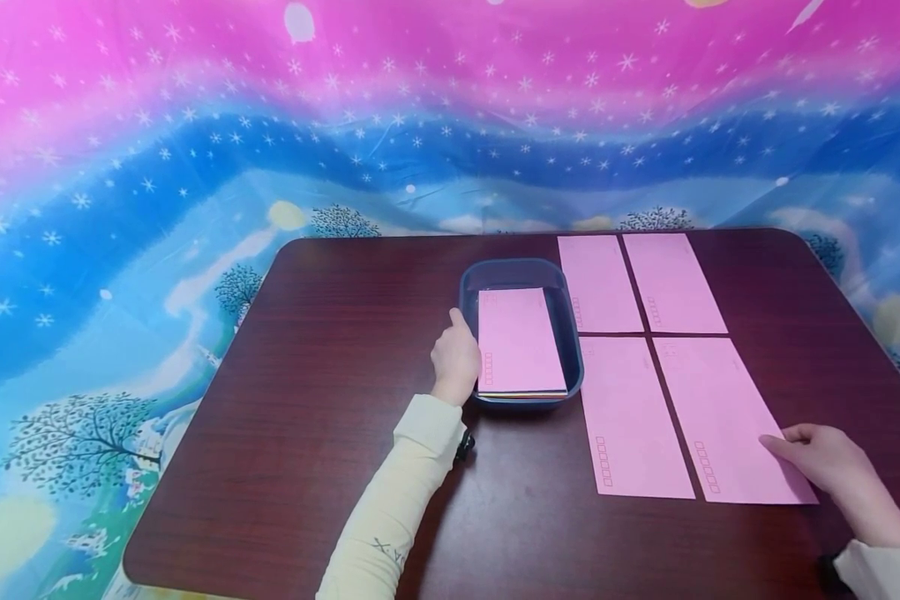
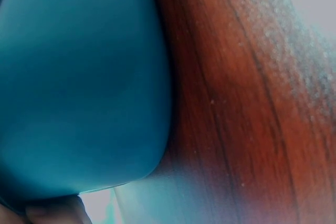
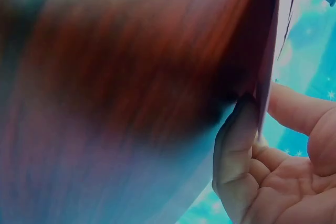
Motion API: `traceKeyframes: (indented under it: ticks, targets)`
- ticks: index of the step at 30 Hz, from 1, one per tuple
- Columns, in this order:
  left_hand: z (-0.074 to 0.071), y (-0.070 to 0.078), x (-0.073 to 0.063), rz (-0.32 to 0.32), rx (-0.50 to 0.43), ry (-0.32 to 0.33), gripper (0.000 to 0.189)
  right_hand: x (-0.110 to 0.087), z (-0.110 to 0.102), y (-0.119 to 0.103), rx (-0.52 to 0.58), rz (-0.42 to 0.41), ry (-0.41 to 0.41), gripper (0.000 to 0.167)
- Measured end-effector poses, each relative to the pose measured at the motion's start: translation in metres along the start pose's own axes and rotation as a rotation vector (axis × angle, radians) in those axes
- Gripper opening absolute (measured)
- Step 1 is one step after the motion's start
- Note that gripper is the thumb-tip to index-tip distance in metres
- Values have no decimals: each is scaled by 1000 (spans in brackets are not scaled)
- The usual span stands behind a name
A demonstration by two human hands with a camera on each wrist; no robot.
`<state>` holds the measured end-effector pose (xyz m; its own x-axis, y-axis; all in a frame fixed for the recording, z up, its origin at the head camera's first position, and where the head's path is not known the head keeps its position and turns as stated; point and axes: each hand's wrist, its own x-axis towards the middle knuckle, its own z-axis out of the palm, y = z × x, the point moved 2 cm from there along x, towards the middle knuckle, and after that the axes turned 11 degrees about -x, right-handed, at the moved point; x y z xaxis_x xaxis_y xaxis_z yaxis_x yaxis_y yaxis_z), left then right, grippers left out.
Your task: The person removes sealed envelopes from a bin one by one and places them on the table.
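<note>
My left hand (image 1: 456,360) grips the left side of a dark blue plastic bin (image 1: 521,267). In the left wrist view the bin's smooth teal-looking wall (image 2: 84,77) fills the left side, with blurred fingertips (image 2: 58,211) at its rim. Inside the bin lies a stack of envelopes, a pink one (image 1: 521,337) on top and other colours showing at the lower edge. My right hand (image 1: 832,458) pinches the right edge of the near right pink envelope (image 1: 727,417). The right wrist view shows the thumb (image 3: 296,108) on one face and fingers (image 3: 236,150) behind the other.
Three more pink envelopes lie on the dark wooden table (image 1: 307,375): a near left one (image 1: 637,417), a far left one (image 1: 600,283) and a far right one (image 1: 671,283). A colourful snowflake-patterned cloth (image 1: 420,125) hangs behind the table.
</note>
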<state>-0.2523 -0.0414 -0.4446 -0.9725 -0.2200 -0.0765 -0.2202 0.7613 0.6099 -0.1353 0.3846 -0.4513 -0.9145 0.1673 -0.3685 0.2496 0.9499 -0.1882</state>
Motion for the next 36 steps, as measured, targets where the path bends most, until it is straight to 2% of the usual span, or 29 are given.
traceKeyframes:
  ticks: [17,22,26,30,33,36]
  targets:
    - [2,1,-1,5,8,0,47,-4,1,4,-41,78,-18,52]
    - [1,1,-3,10,3,3,46,-7,-8,-7,-28,51,78,51]
    - [0,1,-3,6,-7,11,45,-9,-18,-33,-6,-10,171,45]
    - [-1,1,-2,7,-8,14,45,-11,-25,-75,19,-108,239,37]
    - [-1,0,-2,12,-4,14,45,-10,-27,-112,42,-186,263,32]
    - [-1,-1,-1,11,-2,13,45,-7,-26,-149,70,-252,246,32]
